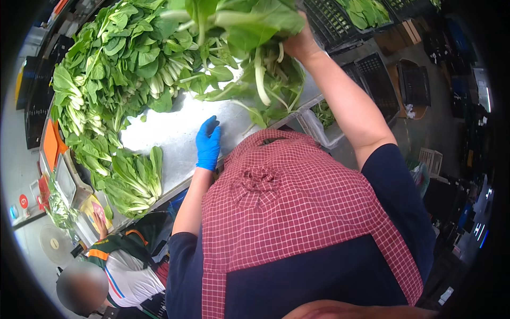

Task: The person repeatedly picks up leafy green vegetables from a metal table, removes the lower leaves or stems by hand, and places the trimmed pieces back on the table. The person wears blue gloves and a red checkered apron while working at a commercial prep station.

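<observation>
My left hand, in a blue glove, is over the near part of a metal worktop. It holds nothing, and its thumb stands a little apart from the fingers. Bare and raised at the upper right, my right hand grips leafy greens; its fingertips are hidden behind the leaves. Below that hand, loose leaves and pale stalks cover the worktop's right part. A large heap of green leafy vegetables fills the far left side. Nearer me at the left lies a bunch with white stem ends.
Another person is at the lower left, one hand by the worktop's end. Black plastic crates stand at the upper right, some with greens. A lined bin with leaves sits beside the worktop's right edge.
</observation>
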Demonstrator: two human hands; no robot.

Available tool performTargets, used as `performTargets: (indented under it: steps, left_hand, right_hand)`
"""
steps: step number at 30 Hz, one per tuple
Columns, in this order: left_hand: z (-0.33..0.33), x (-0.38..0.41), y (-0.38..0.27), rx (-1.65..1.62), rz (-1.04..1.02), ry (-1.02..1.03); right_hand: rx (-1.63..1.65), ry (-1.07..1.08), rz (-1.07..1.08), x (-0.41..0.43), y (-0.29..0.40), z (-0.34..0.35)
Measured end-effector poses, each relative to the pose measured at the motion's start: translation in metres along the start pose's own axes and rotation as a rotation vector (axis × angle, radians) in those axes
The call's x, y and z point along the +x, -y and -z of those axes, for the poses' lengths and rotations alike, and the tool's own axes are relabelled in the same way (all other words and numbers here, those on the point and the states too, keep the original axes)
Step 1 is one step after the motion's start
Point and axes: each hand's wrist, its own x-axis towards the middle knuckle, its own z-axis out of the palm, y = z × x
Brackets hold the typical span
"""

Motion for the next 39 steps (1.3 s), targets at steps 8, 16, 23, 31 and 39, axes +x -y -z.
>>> performTargets:
  steps: [8, 16, 23, 31, 39]
  left_hand:
    - [-0.052, -0.008, 0.028, 0.507, -0.152, 0.184]
    - [-0.136, 0.005, -0.003, 0.649, -0.294, 0.133]
    - [-0.223, 0.023, -0.02, 0.895, -0.365, -0.055]
    - [-0.249, 0.036, 0.006, 1.077, -0.376, -0.179]
    - [-0.258, 0.034, 0.0, 1.239, -0.353, -0.146]
  right_hand:
    - [-0.138, -0.199, 0.064, -0.006, 0.04, 0.087]
    - [-0.662, -0.383, 0.081, -0.079, 0.032, 0.223]
    - [-1.342, -0.414, -0.024, -0.195, -0.014, 0.328]
    - [-0.678, -0.651, -0.472, -0.372, -0.195, 0.358]
    - [-0.596, -0.648, -0.876, -0.499, -0.341, 0.328]
